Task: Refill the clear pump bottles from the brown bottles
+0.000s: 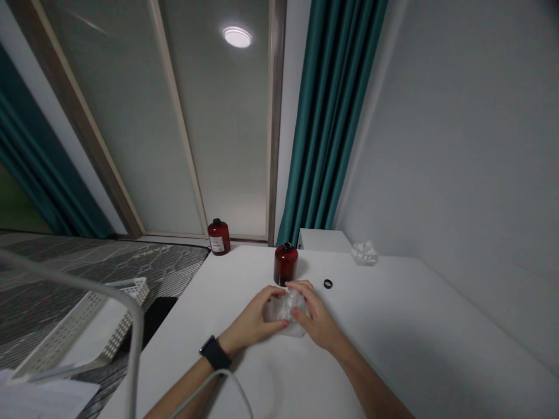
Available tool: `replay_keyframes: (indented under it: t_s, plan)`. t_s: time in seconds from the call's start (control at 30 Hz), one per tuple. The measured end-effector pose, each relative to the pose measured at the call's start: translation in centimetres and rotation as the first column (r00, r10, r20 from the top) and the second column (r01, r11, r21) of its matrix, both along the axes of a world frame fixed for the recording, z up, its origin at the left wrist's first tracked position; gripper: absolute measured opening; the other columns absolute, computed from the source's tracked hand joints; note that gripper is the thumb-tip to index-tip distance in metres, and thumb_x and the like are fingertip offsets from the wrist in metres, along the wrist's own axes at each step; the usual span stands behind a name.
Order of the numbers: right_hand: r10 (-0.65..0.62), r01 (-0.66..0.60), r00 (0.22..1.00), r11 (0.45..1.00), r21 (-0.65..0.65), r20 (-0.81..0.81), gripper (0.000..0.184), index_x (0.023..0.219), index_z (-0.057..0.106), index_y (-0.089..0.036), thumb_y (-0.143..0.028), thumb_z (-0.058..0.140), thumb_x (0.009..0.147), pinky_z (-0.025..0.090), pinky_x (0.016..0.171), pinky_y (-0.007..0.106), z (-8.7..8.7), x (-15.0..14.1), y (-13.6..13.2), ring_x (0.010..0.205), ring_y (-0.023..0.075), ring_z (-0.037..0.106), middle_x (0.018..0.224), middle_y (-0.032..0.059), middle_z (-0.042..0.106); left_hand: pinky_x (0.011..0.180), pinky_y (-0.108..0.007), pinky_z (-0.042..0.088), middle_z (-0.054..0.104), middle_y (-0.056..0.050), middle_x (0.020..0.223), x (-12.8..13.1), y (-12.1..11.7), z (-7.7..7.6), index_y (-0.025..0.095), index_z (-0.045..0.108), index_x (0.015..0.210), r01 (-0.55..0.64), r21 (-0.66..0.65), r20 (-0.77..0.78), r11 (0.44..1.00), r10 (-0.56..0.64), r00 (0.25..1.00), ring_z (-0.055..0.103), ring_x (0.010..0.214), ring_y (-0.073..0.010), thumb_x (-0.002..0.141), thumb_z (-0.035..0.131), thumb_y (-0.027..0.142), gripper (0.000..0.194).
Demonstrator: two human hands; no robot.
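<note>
Both my hands meet over a crumpled clear plastic bag (286, 308) lying on the white table (393, 337). My left hand (253, 322) grips its left side with fingers curled; a black watch sits on that wrist. My right hand (315, 317) pinches the bag's right side and top. Just behind the bag stands a dark red bottle (285, 263) with a black cap. A small black ring (328, 284) lies to the right of that bottle.
A second red bottle (219, 237) stands on the sill by the window. Crumpled clear plastic (364, 253) lies at the table's far right near the wall. A white perforated basket (87, 326) sits left of the table. Teal curtains (332, 116) hang behind.
</note>
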State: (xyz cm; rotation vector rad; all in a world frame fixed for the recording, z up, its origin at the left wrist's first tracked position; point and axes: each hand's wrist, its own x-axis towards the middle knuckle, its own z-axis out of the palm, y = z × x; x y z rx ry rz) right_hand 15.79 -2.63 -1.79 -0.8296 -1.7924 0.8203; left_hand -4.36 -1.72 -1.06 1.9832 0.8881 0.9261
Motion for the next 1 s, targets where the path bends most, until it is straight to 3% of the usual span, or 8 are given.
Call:
replay_keyframes:
  t_s: [0.1, 0.27, 0.4, 0.53, 0.9, 1.0]
  plan:
    - [-0.032, 0.032, 0.999, 0.999, -0.026, 0.001, 0.054, 0.139, 0.046, -0.027, -0.038, 0.062, 0.088, 0.040, 0.106, 0.041, 0.1, 0.3, 0.0, 0.119, 0.0254, 0.052, 0.125, 0.0081, 0.054, 0.103, -0.044, 0.044, 0.060, -0.009, 0.124, -0.2, 0.2, -0.2, 0.021, 0.053, 0.126, -0.016, 0.006, 0.003, 1.000, 0.016, 1.000, 0.056, 0.116, -0.0275, 0.075, 0.076, 0.023, 0.055]
    - [-0.122, 0.125, 0.990, 0.992, -0.036, 0.069, 0.050, 0.130, 0.053, -0.026, -0.021, 0.065, 0.081, 0.040, 0.106, 0.043, 0.4, 0.4, -0.1, 0.118, 0.0253, 0.052, 0.123, 0.0075, 0.057, 0.105, -0.048, 0.042, 0.056, -0.011, 0.129, -1.4, 0.9, -0.6, 0.021, 0.048, 0.133, 0.005, 0.055, -0.073, 0.998, -0.001, 0.997, 0.052, 0.120, -0.0300, 0.072, 0.078, 0.027, 0.068]
    - [-0.114, 0.114, 0.989, 0.993, 0.004, 0.090, 0.030, 0.113, 0.063, -0.024, -0.020, 0.062, 0.084, 0.044, 0.100, 0.042, 0.5, 0.2, 0.1, 0.110, 0.0255, 0.055, 0.112, 0.0074, 0.062, 0.104, -0.044, 0.044, 0.057, -0.011, 0.130, -1.8, 1.2, -0.6, 0.021, 0.052, 0.130, 0.050, 0.072, -0.114, 0.996, -0.042, 0.993, 0.053, 0.120, -0.0283, 0.076, 0.075, 0.027, 0.059]
    - [-0.101, 0.100, 0.991, 0.995, 0.017, 0.083, 0.016, 0.101, 0.067, -0.023, -0.021, 0.059, 0.087, 0.046, 0.095, 0.039, 0.5, -0.1, 0.2, 0.104, 0.0244, 0.057, 0.105, 0.0069, 0.063, 0.097, -0.041, 0.047, 0.061, -0.009, 0.124, -1.6, 1.1, -0.6, 0.022, 0.052, 0.131, 0.021, 0.050, -0.119, 0.999, -0.015, 0.993, 0.057, 0.111, -0.0260, 0.075, 0.073, 0.023, 0.060]
    - [-0.142, 0.140, 0.985, 0.990, 0.022, 0.102, 0.025, 0.108, 0.067, -0.025, -0.020, 0.064, 0.083, 0.045, 0.097, 0.041, 0.5, 0.0, 0.2, 0.106, 0.0262, 0.055, 0.106, 0.0067, 0.062, 0.091, -0.039, 0.048, 0.062, -0.009, 0.117, -1.5, 0.6, 0.1, 0.020, 0.052, 0.123, -0.004, 0.061, -0.100, 0.998, 0.010, 0.995, 0.058, 0.107, -0.0260, 0.073, 0.071, 0.020, 0.054]
    - [-0.130, 0.133, 0.985, 0.991, -0.015, 0.114, 0.035, 0.116, 0.063, -0.025, -0.020, 0.065, 0.082, 0.043, 0.102, 0.043, 0.5, 0.4, 0.2, 0.110, 0.0262, 0.054, 0.113, 0.0073, 0.059, 0.090, -0.038, 0.048, 0.062, -0.008, 0.114, -1.5, 0.6, 0.2, 0.020, 0.052, 0.121, -0.011, 0.063, -0.097, 0.998, 0.017, 0.995, 0.058, 0.105, -0.0258, 0.072, 0.070, 0.019, 0.053]
